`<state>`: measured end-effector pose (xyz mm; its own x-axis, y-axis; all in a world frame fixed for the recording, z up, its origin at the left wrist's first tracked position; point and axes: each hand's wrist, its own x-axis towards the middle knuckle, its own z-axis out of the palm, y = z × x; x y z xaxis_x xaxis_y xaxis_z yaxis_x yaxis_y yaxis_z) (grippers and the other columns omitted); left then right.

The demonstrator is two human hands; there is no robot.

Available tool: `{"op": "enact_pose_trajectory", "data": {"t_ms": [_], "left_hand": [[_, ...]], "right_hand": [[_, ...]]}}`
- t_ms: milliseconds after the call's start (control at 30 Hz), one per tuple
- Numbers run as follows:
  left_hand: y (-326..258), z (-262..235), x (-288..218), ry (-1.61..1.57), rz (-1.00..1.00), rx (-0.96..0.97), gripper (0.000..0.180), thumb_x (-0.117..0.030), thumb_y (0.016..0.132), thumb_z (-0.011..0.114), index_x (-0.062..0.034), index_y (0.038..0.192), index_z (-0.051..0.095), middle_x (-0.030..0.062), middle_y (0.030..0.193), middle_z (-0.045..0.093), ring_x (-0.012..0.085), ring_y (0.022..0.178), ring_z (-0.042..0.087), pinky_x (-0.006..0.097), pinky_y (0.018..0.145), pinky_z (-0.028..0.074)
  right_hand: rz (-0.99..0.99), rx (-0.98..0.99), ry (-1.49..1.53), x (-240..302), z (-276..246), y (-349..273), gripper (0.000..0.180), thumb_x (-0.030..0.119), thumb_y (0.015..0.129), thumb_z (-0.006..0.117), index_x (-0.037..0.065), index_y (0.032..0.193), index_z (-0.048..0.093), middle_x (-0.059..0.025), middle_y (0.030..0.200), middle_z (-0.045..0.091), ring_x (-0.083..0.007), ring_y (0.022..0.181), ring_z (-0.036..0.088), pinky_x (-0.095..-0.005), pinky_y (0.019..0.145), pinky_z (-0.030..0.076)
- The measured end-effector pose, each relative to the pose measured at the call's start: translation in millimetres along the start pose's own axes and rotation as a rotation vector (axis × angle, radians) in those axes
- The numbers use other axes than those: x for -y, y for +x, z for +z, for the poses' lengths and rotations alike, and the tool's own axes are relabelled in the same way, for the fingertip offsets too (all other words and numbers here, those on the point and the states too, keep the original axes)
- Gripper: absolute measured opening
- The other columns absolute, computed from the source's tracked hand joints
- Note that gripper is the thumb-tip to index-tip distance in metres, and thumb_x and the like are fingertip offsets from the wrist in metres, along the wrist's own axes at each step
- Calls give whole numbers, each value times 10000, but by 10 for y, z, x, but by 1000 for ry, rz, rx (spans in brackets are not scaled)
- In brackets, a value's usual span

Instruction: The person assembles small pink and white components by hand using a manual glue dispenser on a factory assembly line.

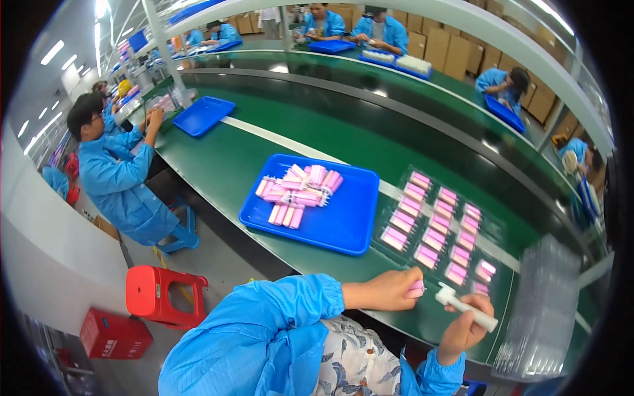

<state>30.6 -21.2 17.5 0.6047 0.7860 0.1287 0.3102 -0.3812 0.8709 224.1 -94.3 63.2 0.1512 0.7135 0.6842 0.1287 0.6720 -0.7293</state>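
**Hands at the desk edge, beside the clear tray**

Sleeves of blue work-coat enter from below. Left hand (389,290) is closed around a small pink part (416,288), just short of the clear tray (492,228). Right hand (466,325) grips a white stick-shaped part (465,305), its capped end pointing at the pink part. Judged step: joining the two pieces; this calls for aligning the ends. Left of the clear tray, a blue tray (330,224) holds loose pink parts (297,191). Filled pockets (432,228) show pink, oblong pieces in rows on the green desk (224,165).
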Motion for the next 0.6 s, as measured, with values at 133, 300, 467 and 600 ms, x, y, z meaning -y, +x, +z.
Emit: {"op": "enact_pose_trajectory", "data": {"t_ms": [133, 300, 467, 600], "left_hand": [[37, -84, 160, 288, 322, -131, 290, -177, 834, 692, -18, 1025, 543, 174, 1006, 517, 359, 976, 539, 455, 868, 450], [-25, -164, 248, 293, 362, -85, 359, -255, 817, 751, -41, 1061, 598, 115, 1058, 524, 312, 1034, 522, 430, 891, 440], [-112, -128, 259, 37, 345, -190, 214, -254, 862, 684, -61, 943, 639, 151, 845, 639, 372, 853, 630, 474, 754, 501], [-258, -294, 376, -62, 193, -75, 287, -263, 856, 759, -81, 1063, 679, 116, 991, 693, 333, 895, 673, 412, 771, 541]], "right_hand": [[15, 18, -16, -199, 68, 174, 326, 258, 1021, 560, -18, 1188, 510, -139, 1032, 534, -190, 747, 589, -306, 657, 520], [99, 131, -110, -352, 77, 146, 266, 208, 1027, 543, -10, 1177, 516, -145, 1067, 538, -181, 769, 587, -305, 688, 515], [149, 189, -172, -300, 17, -37, 220, 162, 1011, 575, 9, 1157, 514, -148, 1064, 560, -168, 792, 565, -300, 705, 503], [104, 269, -269, -363, -3, -49, 191, 22, 966, 582, 34, 1153, 548, -153, 1016, 618, -233, 870, 599, -358, 748, 512]]}}
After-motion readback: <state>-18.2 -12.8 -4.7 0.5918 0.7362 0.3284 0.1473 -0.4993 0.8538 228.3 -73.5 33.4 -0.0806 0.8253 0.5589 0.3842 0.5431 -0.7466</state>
